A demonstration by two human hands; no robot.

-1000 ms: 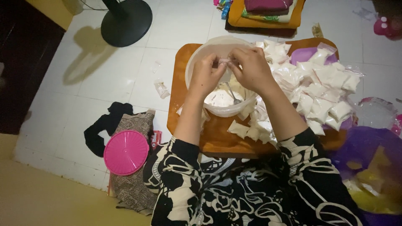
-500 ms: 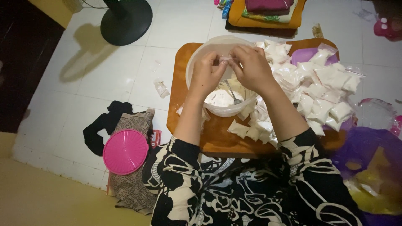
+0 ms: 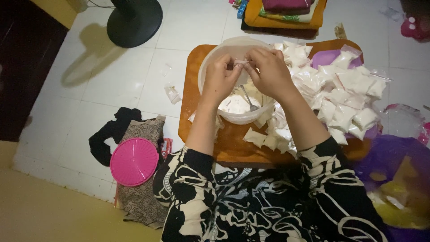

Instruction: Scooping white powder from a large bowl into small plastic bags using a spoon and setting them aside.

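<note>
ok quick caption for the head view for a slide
Left hand and right hand pinch a small bag above a white tub, filled packets piled alongside.

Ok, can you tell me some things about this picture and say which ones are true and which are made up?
1. Both hands, the left hand and the right hand, pinch a small packet above the big pale bowl. True.
2. A spoon lies inside the bowl. True.
3. The round pink lid sits on the bowl. False: it lies on the floor, to the person's left.
4. The pile of white packets is left of the bowl. False: it is on the right side.
5. The bowl stands on an orange board. True.
</note>
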